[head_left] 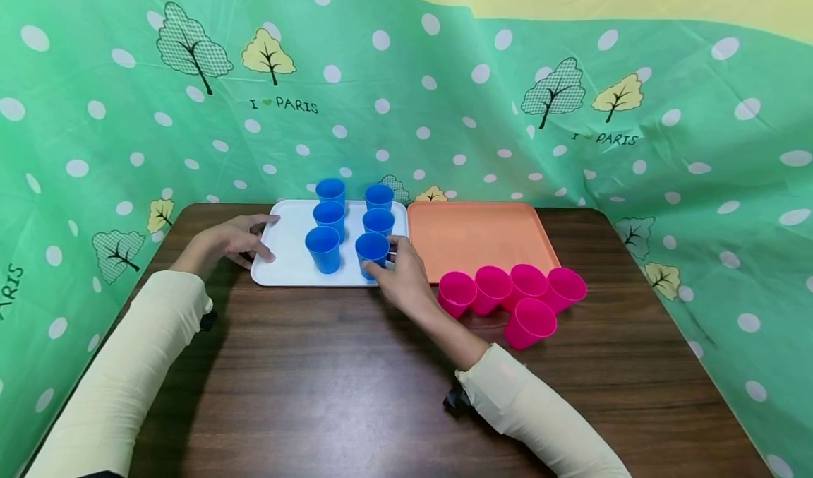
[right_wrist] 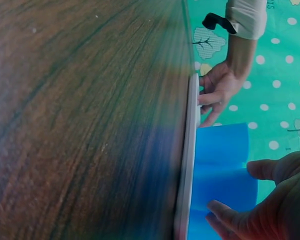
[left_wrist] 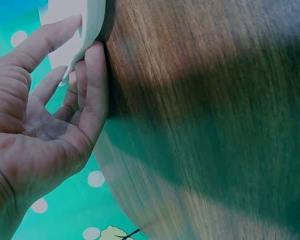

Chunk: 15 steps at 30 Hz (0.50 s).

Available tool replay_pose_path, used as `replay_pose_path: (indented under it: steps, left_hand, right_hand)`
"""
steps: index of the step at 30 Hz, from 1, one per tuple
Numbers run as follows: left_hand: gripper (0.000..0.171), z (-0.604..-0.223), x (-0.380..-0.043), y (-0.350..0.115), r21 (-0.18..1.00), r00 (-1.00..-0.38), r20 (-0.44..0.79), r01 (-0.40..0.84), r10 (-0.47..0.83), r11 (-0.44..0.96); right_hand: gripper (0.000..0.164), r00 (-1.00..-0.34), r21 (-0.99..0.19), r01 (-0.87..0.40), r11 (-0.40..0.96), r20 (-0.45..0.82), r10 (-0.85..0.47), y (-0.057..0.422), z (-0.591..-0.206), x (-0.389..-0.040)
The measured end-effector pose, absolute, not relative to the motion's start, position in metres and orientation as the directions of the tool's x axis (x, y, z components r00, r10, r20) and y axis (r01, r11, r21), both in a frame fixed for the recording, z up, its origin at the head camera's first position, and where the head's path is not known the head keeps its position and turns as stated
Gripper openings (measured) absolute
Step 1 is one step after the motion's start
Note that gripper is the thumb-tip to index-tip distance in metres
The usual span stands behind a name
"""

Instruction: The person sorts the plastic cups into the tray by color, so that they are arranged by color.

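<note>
A white tray (head_left: 288, 245) lies at the back left of the table with several upright blue cups in two columns. My left hand (head_left: 238, 239) grips its left edge; in the left wrist view the thumb is over the tray rim (left_wrist: 93, 25) and other fingers are against its outer side. At the front of the right column, a blue cup (head_left: 372, 246) is pinched between the thumb and fingers of my right hand (head_left: 406, 275). The right wrist view shows that blue cup (right_wrist: 225, 185) with fingertips on it; its base looks close to the tray.
An orange tray (head_left: 476, 238) adjoins the white one on the right. Several pink cups (head_left: 531, 323) stand tilted-looking in a cluster at its front edge, beside my right forearm. A green dotted cloth (head_left: 356, 111) hangs behind the brown table (head_left: 305, 393).
</note>
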<state>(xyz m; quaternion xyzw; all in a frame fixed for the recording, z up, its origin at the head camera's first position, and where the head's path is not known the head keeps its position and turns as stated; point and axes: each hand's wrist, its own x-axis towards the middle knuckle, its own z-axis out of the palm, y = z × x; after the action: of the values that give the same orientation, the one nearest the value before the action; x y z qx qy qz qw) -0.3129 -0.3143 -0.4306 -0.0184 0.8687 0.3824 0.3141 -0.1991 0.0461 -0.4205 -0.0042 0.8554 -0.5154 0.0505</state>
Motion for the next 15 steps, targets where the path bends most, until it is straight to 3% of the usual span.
replay_pose_path:
  steps: [8,15]
  left_hand:
    - [0.113,-0.4277,-0.3096,-0.3124,0.656,-0.807,-0.554,-0.268,0.207,0.706]
    - [0.113,-0.4302,-0.3114,-0.3128,0.653,-0.807,-0.556,-0.275,0.199,0.706]
  right_hand:
    - [0.076,-0.995,-0.88,0.051,0.472,-0.084,-0.049,0.0463,-0.4205,-0.1982]
    - [0.088,-0.995,-0.877,0.073,0.476,-0.099,-0.029,0.0463,-0.4164,-0.1943]
